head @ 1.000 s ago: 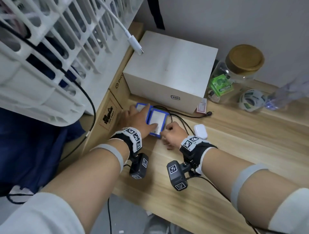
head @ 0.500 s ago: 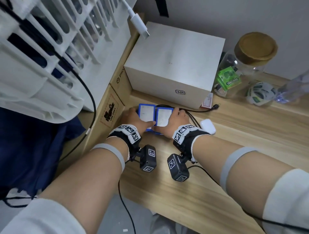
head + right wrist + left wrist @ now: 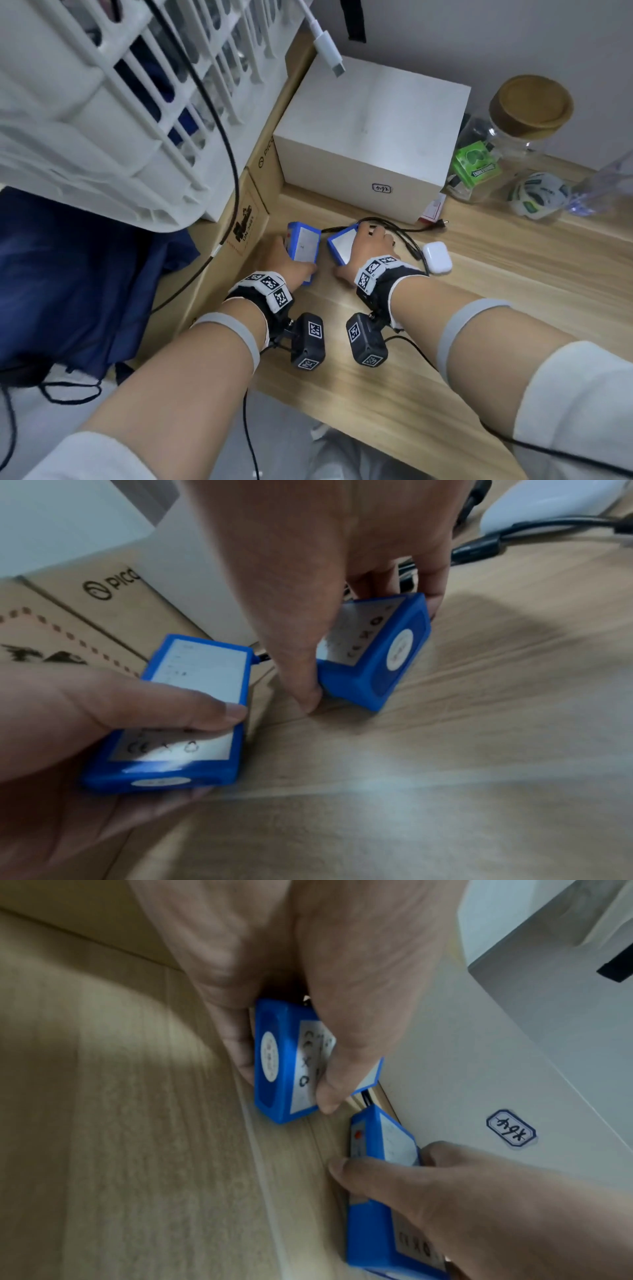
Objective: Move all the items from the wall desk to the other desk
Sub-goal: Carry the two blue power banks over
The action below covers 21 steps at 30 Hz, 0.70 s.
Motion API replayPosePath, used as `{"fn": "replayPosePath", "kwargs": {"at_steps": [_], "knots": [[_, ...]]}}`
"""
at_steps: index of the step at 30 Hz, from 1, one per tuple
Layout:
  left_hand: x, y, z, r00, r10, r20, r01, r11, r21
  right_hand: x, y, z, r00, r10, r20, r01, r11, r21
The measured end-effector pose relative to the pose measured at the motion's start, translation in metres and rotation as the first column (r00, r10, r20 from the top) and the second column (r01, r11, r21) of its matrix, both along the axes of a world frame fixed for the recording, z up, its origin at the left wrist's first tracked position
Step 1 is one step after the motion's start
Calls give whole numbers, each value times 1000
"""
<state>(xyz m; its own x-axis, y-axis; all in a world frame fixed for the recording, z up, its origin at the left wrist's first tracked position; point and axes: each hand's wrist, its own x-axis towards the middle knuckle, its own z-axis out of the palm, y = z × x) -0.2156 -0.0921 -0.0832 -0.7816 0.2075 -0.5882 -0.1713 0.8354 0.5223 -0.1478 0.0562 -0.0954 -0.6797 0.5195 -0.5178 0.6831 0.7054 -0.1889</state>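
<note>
On desk [image 3: 445,359] | left hand [image 3: 279,258] grips left blue pack [image 3: 305,245] | right hand [image 3: 368,246] grips right blue pack [image 3: 340,245]

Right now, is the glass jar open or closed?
Closed: the glass jar stands upright with its brown lid on top.

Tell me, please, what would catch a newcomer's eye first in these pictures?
Two blue battery packs near the wooden desk's left end, one held in each hand: left hand, right hand. Behind them stands a white box, with a cork-lidded glass jar to its right.
</note>
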Motion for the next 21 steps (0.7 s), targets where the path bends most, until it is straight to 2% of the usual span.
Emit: {"fn": "replayPosePath", "kwargs": {"at_steps": [3, 5, 8, 10, 12, 14, 18, 21], "knots": [[-1, -12, 6, 999, -29, -26, 29, 1000, -5, 7, -3, 10, 998, 61, 23, -61, 998, -7], [2, -14, 13, 999, -50, -13, 50, 999, -13, 19, -2, 19, 997, 65, 29, -63, 996, -68], [16, -8, 29, 993, 30, 111, -41, 994, 101, 43, 3, 41, 995, -93, -37, 82, 969, -234], [29, 0, 43, 979, 71, 192, -106, 977, 183, 58, 7, 62, 977, -187, -103, 152, 947, -285], [42, 11, 59, 972, 77, 222, -132, 961, 244, 73, 14, 87, 935, -295, -195, 215, 913, -347], [54, 26, 83, 971, 81, 225, -154, 932, 327, 89, 26, 115, 861, -414, -296, 252, 852, -459], [70, 62, 116, 964, 66, 258, -188, 853, 487, 134, 54, 181, 727, -504, -465, 228, 817, -529], [108, 87, 171, 957, -24, 289, -163, 779, 605, 179, 75, 220, 642, -543, -542, 217, 806, -551]]}}
